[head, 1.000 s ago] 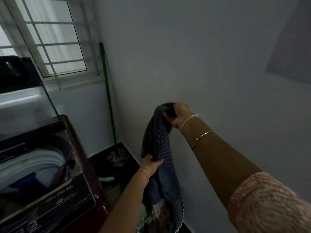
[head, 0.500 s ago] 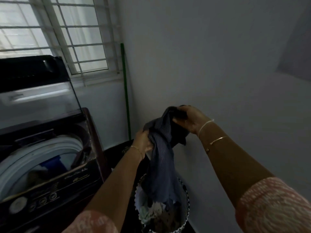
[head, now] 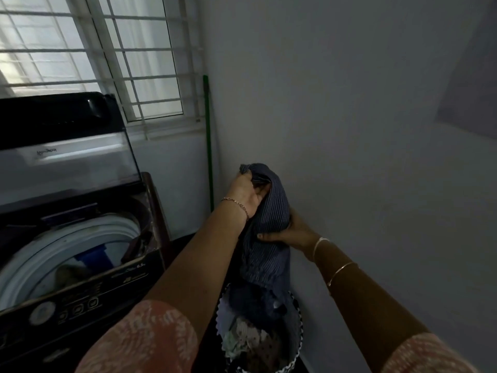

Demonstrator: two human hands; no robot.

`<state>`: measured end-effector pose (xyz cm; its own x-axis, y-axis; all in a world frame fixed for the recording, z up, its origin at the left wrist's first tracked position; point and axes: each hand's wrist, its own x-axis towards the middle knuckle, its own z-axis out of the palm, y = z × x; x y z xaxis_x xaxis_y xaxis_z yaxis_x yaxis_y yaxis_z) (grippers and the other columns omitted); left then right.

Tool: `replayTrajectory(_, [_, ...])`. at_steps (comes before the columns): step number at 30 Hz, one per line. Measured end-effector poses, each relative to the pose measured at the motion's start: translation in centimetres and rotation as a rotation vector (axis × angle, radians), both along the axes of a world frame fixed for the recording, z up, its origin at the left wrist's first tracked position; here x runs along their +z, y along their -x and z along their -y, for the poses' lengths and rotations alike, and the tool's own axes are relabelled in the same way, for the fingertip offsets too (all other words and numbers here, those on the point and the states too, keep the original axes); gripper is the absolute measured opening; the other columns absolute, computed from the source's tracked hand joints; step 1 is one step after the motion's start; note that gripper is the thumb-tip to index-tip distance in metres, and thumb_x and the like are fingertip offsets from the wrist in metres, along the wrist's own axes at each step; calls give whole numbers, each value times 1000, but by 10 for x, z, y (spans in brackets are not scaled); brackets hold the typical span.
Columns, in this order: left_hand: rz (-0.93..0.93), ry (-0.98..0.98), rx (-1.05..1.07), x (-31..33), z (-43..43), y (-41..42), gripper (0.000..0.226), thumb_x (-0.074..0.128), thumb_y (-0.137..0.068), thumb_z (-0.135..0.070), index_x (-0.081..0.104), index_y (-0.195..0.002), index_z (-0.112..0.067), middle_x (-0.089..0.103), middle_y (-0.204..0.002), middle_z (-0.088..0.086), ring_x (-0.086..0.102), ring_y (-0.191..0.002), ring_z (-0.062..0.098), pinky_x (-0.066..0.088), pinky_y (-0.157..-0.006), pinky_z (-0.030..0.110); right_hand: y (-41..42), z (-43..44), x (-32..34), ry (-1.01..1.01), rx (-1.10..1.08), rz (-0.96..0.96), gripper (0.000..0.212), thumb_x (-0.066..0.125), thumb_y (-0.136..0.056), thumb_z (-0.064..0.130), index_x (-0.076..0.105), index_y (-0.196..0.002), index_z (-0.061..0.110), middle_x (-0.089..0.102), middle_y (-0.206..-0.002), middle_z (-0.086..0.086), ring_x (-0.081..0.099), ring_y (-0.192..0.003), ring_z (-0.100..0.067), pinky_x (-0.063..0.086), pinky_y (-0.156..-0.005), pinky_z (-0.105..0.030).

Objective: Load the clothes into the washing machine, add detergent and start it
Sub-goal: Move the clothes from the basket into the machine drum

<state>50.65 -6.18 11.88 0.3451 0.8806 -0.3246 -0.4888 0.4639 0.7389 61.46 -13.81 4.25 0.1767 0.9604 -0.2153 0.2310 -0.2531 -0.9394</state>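
Fabric, a dark blue pinstriped garment, hangs bunched between both hands: left hand fingers clamp its top, right hand fingers pinch lower, probably gathering it for transfer. Below the fingers sits a scallop-trimmed laundry basket; left of them, the open top-loading washing machine, under a barred window.

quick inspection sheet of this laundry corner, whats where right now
surface: dark floor, mostly hidden
job's things: washing machine lid up, drum open, something blue inside; striped dark garment held above laundry basket of clothes; detergent nothing seen
clutter: green pole standing in the corner
grippers: left hand grips garment top; right hand grips its middle
cables: nothing seen
surroundings: barred window, plain wall
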Motion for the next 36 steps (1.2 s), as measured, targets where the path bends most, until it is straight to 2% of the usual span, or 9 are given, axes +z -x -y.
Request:
replayTrajectory(3, [128, 41, 37, 8, 0, 0, 29, 33, -104, -20, 53, -115, -2, 59, -90, 12, 59, -75, 21, 57, -49, 25, -4, 0, -26, 57, -124, 122, 115, 92, -41, 37, 39, -140, 13, 55, -134, -4, 55, -120, -25, 47, -102, -46])
replayTrajectory(8, [183, 109, 57, 17, -5, 11, 32, 33, -104, -22, 51, -88, -1, 56, -84, 15, 58, -71, 24, 56, -45, 28, -18, 2, -34, 126, -263, 243, 32, 67, -79, 14, 67, -108, 1, 69, -102, -16, 66, -94, -31, 55, -86, -45])
replayTrajectory(13, [140, 137, 79, 11, -22, 35, 26, 36, -102, -11, 51, -85, 1, 54, -83, 15, 55, -71, 24, 53, -39, 24, -40, -8, -2, 25, -374, 395, 22, 55, -81, 3, 71, -96, 1, 60, -84, -8, 60, -84, -22, 45, -72, -32])
replayTrajectory(16, [66, 130, 95, 0, -34, 50, 29, 35, -101, -6, 48, -76, -1, 49, -77, 12, 51, -67, 19, 50, -37, 20, -42, -14, 31, -122, -450, 185, 19, 54, -81, -4, 69, -86, 7, 62, -84, -11, 58, -80, -22, 46, -68, -30])
replayTrajectory(22, [-343, 51, -144, -34, -33, 75, 24, 43, -101, -25, 57, -102, -6, 60, -95, 12, 59, -77, 22, 56, -57, 28, -18, -35, 88, -268, -416, -194, 26, 47, -87, -14, 63, -108, -12, 64, -98, -21, 60, -68, -25, 55, -59, -28])
replayTrajectory(26, [-667, -30, -323, -52, -28, 79, 61, 28, -99, -54, 44, -137, -10, 53, -133, 10, 62, -99, 25, 49, -70, 30, 3, -54, 107, -234, -427, -377, 24, 45, -91, -6, 62, -106, -11, 64, -89, -16, 60, -68, -26, 54, -67, -34])
replayTrajectory(30, [-1045, -251, -418, -69, -22, 81, 40, 41, -98, -23, 40, -136, -11, 53, -126, 10, 61, -100, 26, 51, -75, 32, 17, -62, 125, -218, -448, -553, 28, 34, -97, 2, 59, -84, 0, 62, -80, -12, 60, -67, -24, 54, -61, -31])
replayTrajectory(33, [-1445, -511, -701, -90, -25, 87, 96, 68, -79, -22, 6, -151, -6, 16, -155, 15, 24, -142, 33, 32, -113, 41, 21, -65, 141, -264, -466, -649, 29, 31, -99, 4, 60, -98, -3, 62, -86, -12, 59, -73, -25, 54, -73, -37])
replayTrajectory(36, [-1484, -600, -784, -102, -16, 85, 153, 86, -59, -49, -36, -140, -5, -32, -153, 12, -14, -146, 28, 3, -121, 37, 24, -70, 157, -296, -437, -735, 38, 29, -98, 14, 61, -112, -3, 64, -103, -15, 61, -85, -28, 55, -81, -39])
